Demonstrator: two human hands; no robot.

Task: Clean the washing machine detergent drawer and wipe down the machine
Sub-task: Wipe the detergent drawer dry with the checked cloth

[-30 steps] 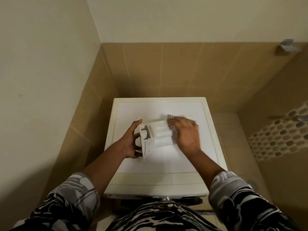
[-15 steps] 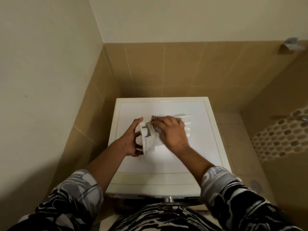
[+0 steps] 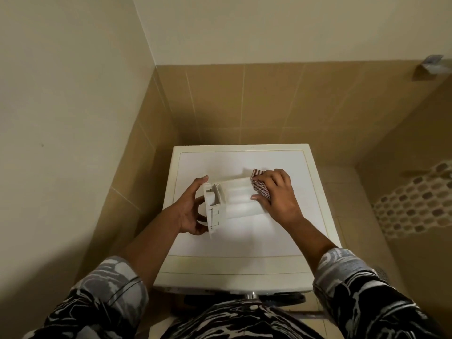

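White plastic detergent drawer point(image 3: 234, 201) lies on the washing machine point(image 3: 244, 243) top. Left hand point(image 3: 189, 211) clamps its front panel end. Right hand point(image 3: 277, 194) closed on a checked cloth point(image 3: 259, 186), pressed at the far end. Compartment contents: can't tell.

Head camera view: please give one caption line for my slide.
Left hand steadies the detergent drawer on the washing machine; right hand wipes it with a checked cloth.

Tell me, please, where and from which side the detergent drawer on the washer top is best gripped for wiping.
Probably by the front panel of the detergent drawer, from its left end: the left hand already clasps that flat plate, leaving the compartments free for the cloth.
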